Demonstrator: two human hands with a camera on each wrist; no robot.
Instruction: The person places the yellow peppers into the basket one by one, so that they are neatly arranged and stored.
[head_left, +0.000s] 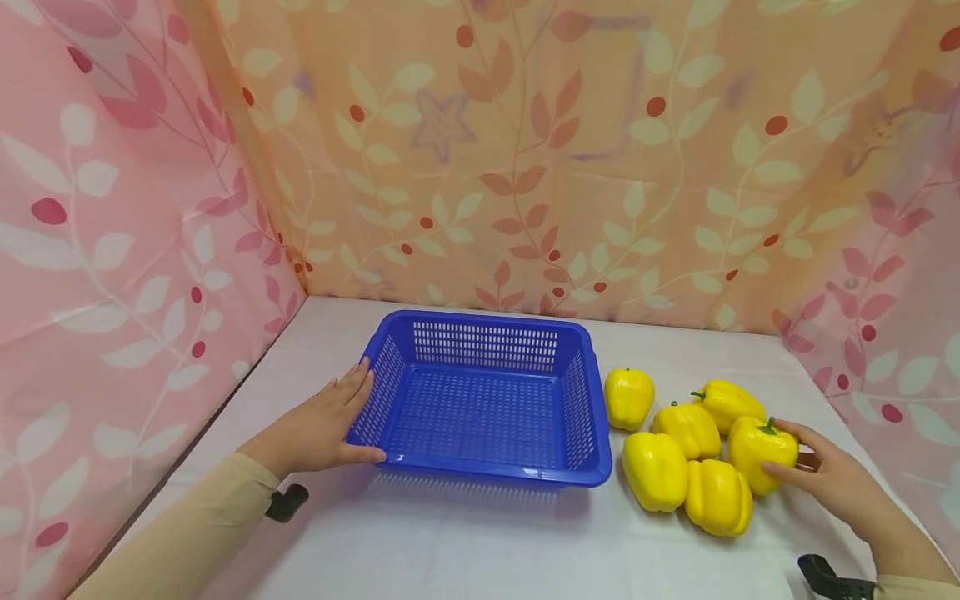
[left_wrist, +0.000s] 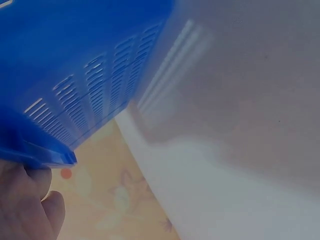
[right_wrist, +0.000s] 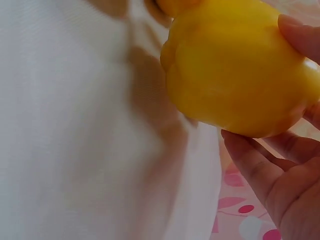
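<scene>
My right hand [head_left: 847,483] grips a yellow bell pepper [head_left: 753,458] between thumb and fingers at the right of the table. In the right wrist view this bell pepper [right_wrist: 230,70] fills the upper right, its stem end toward the palm. The left hand [head_left: 322,425] rests against the left side of a blue plastic basket [head_left: 495,471], fingers stretched along the rim and thumb on the front left corner. The basket has slotted walls and holds nothing. In the left wrist view, part of the left hand [left_wrist: 27,202] touches the basket rim.
Several more yellow bell peppers [head_left: 656,471] lie close together between the basket and my right hand; one pepper [head_left: 628,398] sits beside the basket's right wall. A white cloth covers the table [head_left: 420,550]. Patterned curtains [head_left: 480,167] stand behind and on both sides.
</scene>
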